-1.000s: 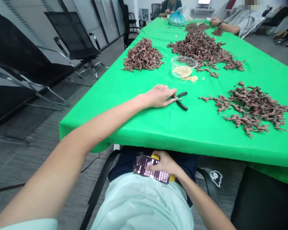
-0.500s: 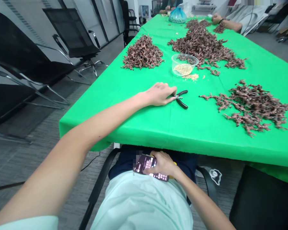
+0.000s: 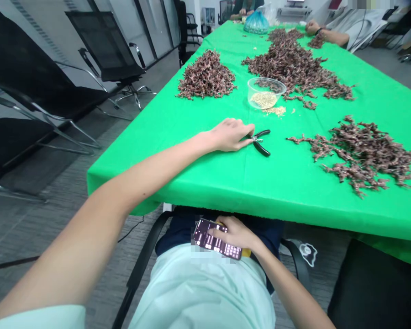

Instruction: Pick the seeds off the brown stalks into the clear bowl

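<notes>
My left hand (image 3: 230,135) rests on the green-covered table, thumb and forefinger closed around the jaw end of small pliers (image 3: 263,149). Their black handles point right and stand spread apart; the jaw tips are hidden by my fingers. Down in my lap, my right hand (image 3: 240,234) is wrapped round a phone (image 3: 219,248) with a lit screen, its thumb lying over the display. To the right of the pliers lies a loose pile of brown, knobbly, twig-like pieces (image 3: 370,148). Beyond them stands a clear plastic bowl (image 3: 267,92) holding pale small bits, some spilled beside it.
A heaped brown pile (image 3: 206,75) lies at the left, and a larger one (image 3: 294,64) spreads farther back. Near a blue plastic bag (image 3: 256,23), other people's hands rest at the far end. Black chairs (image 3: 104,45) line the left; another seat (image 3: 380,288) is at my right.
My right thumb has shifted up across the phone screen, and the phone has turned slightly. My left hand stays on the pliers. The whole view has slid a little.
</notes>
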`<action>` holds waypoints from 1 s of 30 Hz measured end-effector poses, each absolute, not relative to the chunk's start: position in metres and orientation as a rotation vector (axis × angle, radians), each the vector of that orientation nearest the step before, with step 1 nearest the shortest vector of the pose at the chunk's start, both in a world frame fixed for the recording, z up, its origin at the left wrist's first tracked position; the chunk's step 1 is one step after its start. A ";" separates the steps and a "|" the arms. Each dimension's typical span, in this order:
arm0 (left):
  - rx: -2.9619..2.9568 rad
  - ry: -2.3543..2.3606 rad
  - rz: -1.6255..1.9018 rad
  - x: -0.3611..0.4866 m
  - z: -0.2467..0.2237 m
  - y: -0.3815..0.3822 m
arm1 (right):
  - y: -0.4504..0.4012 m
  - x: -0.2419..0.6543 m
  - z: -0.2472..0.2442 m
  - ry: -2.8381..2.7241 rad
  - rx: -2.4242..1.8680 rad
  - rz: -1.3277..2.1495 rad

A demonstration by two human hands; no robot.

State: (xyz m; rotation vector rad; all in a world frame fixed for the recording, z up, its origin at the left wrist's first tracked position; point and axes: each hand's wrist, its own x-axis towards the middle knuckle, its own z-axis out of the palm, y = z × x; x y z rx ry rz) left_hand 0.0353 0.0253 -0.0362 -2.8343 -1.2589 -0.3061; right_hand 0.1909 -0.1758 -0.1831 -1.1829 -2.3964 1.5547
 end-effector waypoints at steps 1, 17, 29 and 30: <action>-2.834 -1.258 -0.307 0.035 -0.036 0.025 | -0.176 0.191 -0.183 -2.397 -1.179 1.555; -2.832 -1.252 -0.322 0.035 -0.036 0.025 | -0.176 0.185 -0.186 -2.406 -1.375 1.524; -2.839 -1.258 -0.332 0.035 -0.037 0.026 | -0.183 0.170 -0.182 -2.427 -1.673 1.295; -2.837 -1.257 -0.332 0.035 -0.038 0.026 | -0.183 0.169 -0.181 -2.410 -1.689 1.284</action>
